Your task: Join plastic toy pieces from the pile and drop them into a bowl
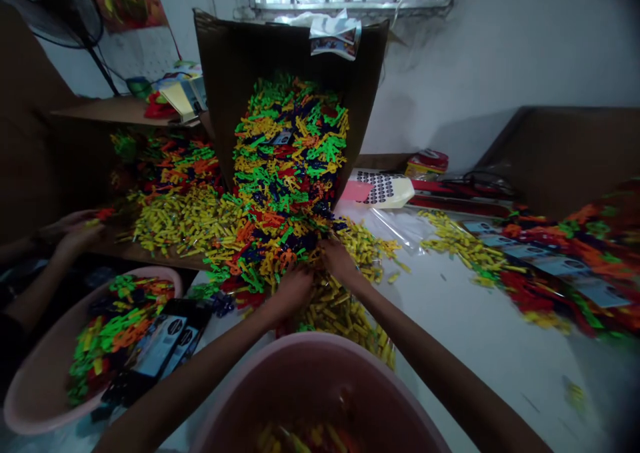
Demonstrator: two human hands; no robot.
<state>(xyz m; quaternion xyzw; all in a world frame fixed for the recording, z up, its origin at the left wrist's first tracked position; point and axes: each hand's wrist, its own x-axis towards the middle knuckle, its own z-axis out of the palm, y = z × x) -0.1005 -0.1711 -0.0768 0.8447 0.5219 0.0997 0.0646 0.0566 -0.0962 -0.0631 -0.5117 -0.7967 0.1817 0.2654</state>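
A big heap of small plastic pieces (280, 193) in green, yellow, orange, red and dark blue spills from a tipped cardboard box (235, 73) onto the white table (480, 346). My left hand (293, 293) is dug into the near edge of the heap, fingers curled among the pieces. My right hand (337, 259) is also pushed into the pieces just to its right, fingers buried. What either hand grips is hidden. A pink basin (320, 366) with a few pieces in it sits right below my arms.
Another person's hands (75, 229) work at the left over yellow pieces. A second pink basin (45, 379) at the lower left holds pieces and printed cards. More pieces and cards (565, 266) lie at the right. A sticker sheet (383, 187) lies behind the heap.
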